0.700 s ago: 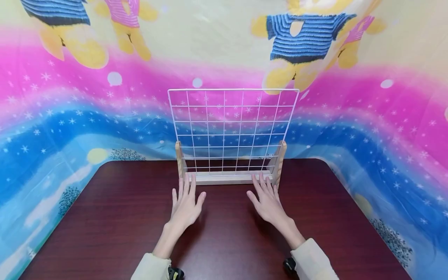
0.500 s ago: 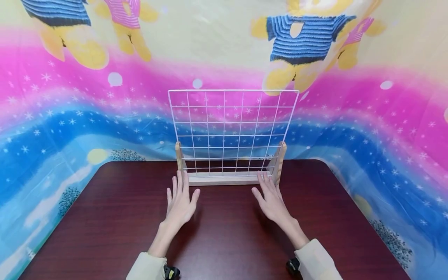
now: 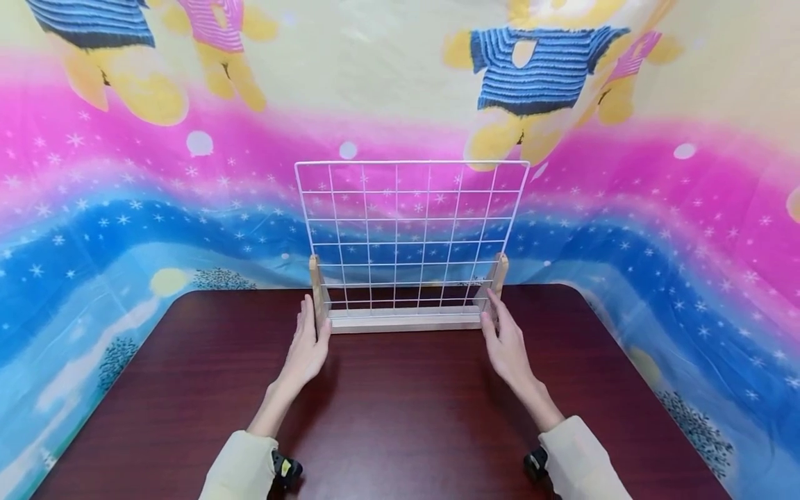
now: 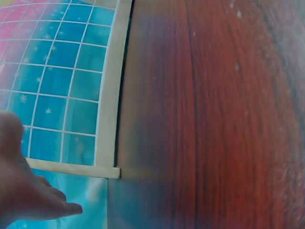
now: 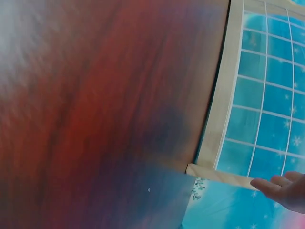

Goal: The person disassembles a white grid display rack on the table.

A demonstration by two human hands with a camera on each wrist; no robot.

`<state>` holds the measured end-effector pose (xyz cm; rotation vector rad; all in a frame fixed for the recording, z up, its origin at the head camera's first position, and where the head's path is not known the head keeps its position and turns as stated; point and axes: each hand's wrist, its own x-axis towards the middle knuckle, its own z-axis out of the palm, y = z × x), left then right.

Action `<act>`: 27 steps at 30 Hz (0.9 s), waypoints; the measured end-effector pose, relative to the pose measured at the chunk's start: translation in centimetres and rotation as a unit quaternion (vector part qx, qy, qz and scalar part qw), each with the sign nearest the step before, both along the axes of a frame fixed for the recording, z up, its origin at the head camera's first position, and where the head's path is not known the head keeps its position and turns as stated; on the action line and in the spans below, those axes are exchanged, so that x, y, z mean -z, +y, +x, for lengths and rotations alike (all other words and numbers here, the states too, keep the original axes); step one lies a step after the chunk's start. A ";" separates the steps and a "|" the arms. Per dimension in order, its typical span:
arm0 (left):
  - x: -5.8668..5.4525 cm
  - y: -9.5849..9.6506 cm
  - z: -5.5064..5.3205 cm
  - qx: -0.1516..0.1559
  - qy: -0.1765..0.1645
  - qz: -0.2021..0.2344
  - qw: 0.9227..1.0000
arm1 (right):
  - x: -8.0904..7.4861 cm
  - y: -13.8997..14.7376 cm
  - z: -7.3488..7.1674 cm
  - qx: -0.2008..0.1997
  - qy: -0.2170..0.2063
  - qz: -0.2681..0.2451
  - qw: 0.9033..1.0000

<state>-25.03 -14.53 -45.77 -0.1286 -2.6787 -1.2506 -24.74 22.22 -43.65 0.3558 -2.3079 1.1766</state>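
Observation:
A white wire grid panel [image 3: 412,229] stands upright in a light wooden base [image 3: 406,321] toward the back of the table. My left hand [image 3: 305,351] is at the base's left side post [image 3: 316,285], fingers fairly straight along its outer side and the thumb near its front corner. Mirroring it, my right hand [image 3: 507,345] is at the right side post [image 3: 498,278], with its fingertips overlapping the post's edge. In the left wrist view the fingers [image 4: 52,202] lie beyond the post. Fingertips [image 5: 262,185] sit right at the other post in the right wrist view.
The dark red-brown wooden table [image 3: 406,417] has rounded far corners. A printed curtain [image 3: 400,83] with bears and snowflakes hangs close behind the grid and along both sides of the table.
Both hands have moved apart, from in front of the base's crossbar out to its two side posts, and have turned so the palms face inward. The grid stand stays in place.

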 end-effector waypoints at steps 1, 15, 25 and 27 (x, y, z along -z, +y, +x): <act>0.1 -0.1 -0.2 0.000 0.003 0.010 1.000 | -0.1 0.1 -0.2 0.004 0.005 -0.009 1.000; 0.8 -0.4 -2.8 -0.033 0.058 0.077 0.995 | -1.2 2.1 -3.1 0.061 0.026 -0.103 0.992; 0.3 -0.6 -4.0 -0.035 0.107 0.069 0.991 | -5.2 2.0 -4.6 0.044 -0.024 -0.226 0.973; 0.3 -0.7 -4.1 -0.035 0.119 0.061 0.990 | -5.6 1.9 -5.3 0.041 -0.033 -0.237 0.970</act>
